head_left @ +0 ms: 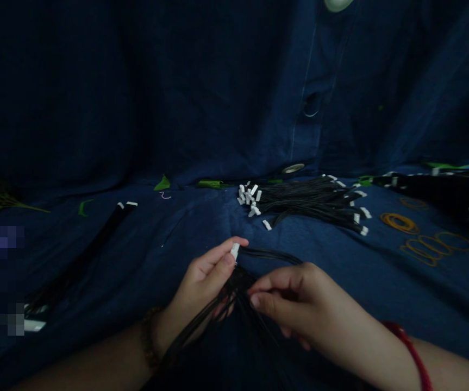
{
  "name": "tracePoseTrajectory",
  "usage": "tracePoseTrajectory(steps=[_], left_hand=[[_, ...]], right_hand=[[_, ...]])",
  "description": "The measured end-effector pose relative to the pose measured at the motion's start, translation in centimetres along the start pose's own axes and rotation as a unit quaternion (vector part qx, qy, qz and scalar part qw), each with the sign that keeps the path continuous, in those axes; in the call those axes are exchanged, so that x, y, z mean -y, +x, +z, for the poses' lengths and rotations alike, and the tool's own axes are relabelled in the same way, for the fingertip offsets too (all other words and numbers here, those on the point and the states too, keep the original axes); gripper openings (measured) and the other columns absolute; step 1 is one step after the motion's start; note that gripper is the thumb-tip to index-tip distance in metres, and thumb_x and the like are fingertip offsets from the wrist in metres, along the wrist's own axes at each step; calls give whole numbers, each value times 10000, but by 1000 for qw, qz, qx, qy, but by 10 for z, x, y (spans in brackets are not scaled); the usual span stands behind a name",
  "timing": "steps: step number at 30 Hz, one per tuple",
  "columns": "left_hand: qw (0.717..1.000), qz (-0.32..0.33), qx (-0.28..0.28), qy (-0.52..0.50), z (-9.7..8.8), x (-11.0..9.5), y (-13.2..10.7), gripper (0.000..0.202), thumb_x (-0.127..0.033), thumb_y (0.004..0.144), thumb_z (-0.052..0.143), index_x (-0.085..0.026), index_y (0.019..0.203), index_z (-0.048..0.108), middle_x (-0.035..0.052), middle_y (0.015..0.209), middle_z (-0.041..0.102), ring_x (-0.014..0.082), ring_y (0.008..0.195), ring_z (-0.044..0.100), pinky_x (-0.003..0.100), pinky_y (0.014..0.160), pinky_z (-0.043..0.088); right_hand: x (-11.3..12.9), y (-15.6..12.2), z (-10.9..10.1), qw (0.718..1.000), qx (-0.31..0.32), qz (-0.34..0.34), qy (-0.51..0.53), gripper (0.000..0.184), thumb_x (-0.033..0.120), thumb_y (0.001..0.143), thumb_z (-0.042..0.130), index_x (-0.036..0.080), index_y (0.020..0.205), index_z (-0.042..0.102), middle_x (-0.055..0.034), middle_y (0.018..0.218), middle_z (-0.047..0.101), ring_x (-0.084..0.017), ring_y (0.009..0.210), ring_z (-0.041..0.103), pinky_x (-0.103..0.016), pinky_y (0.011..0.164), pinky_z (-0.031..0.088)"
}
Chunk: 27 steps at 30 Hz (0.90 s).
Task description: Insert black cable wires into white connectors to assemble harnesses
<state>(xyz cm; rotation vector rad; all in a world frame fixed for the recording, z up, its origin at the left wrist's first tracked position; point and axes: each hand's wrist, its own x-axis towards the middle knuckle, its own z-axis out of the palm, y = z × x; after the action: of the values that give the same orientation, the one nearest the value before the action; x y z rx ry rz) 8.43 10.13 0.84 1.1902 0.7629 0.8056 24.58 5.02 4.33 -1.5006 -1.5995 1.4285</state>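
My left hand (207,277) is closed around a bundle of black cables (238,279). A white plug connector (235,250) sits between its thumb and forefinger, with black wires running off to the right. Thumb and forefinger of my right hand (295,301) are pinched together at the right side of the bundle, on the black strands. Loose cable lengths hang down below both hands toward the front. What lies deeper inside the left palm is hidden.
A pile of black cables (307,201) with white connectors lies beyond my hands. Rubber bands (399,222) lie to the right, near more dark cables (425,187). Another cable bundle (91,244) rests at left. A tape ring (293,168) and green scraps (210,184) lie along the back cloth.
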Motion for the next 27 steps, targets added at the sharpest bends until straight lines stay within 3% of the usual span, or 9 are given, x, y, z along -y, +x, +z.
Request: tracePoseTrajectory(steps=[7, 12, 15, 19, 22, 24, 27], left_hand=[[999, -22, 25, -33, -3, 3, 2, 458, -493, 780, 560, -227, 1150, 516, -115, 360, 385, 45, 259, 277, 127, 265, 254], [999, -18, 27, -27, -5, 4, 4, 482, -523, 763, 565, -244, 1154, 521, -111, 338, 383, 54, 239, 273, 136, 251, 246], [999, -26, 21, -13, -5, 6, 4, 486, -517, 764, 568, -238, 1160, 529, -100, 345, 406, 56, 243, 294, 135, 256, 247], [998, -44, 9, -46, -6, 7, 6, 486, -485, 774, 573, -217, 1177, 524, -100, 348, 402, 52, 244, 274, 133, 251, 229], [996, -51, 15, -76, -6, 7, 8, 519, -473, 779, 576, -201, 1212, 488, -106, 347, 386, 58, 245, 280, 137, 244, 250], [996, -49, 10, -76, -7, 6, 9, 537, -476, 786, 567, -186, 1227, 473, -104, 343, 384, 58, 246, 288, 134, 245, 260], [997, -41, 2, -65, -6, 8, 9, 531, -498, 787, 554, -191, 1215, 486, -95, 332, 388, 59, 244, 292, 126, 239, 245]], right_hand=[[-1, -3, 1, 992, -39, -93, -75, 206, 237, 846, 492, 162, 731, 645, 36, 596, 560, -80, 530, 466, -194, 486, 316], [4, -11, -2, 963, -80, -175, -187, 205, 179, 865, 462, 188, 740, 625, 20, 719, 620, -107, 665, 555, -220, 625, 372], [7, -14, -3, 963, -92, -145, -208, 172, 156, 844, 450, 185, 766, 601, 0, 727, 622, -122, 658, 570, -230, 606, 387], [12, -13, -14, 999, 40, -24, 2, 147, 192, 837, 440, 198, 968, 504, 45, 602, 571, -86, 455, 508, -182, 448, 374], [13, -9, -34, 965, 146, -22, 216, 94, 194, 810, 467, 179, 883, 525, 60, 537, 518, -47, 381, 435, -140, 397, 334], [10, -5, -50, 938, 144, -84, 305, 87, 199, 798, 487, 166, 807, 568, 32, 577, 540, -49, 432, 479, -136, 409, 337], [5, 2, -70, 942, 51, -183, 277, 84, 179, 791, 564, 175, 836, 635, 20, 631, 556, -64, 529, 511, -165, 488, 388]])
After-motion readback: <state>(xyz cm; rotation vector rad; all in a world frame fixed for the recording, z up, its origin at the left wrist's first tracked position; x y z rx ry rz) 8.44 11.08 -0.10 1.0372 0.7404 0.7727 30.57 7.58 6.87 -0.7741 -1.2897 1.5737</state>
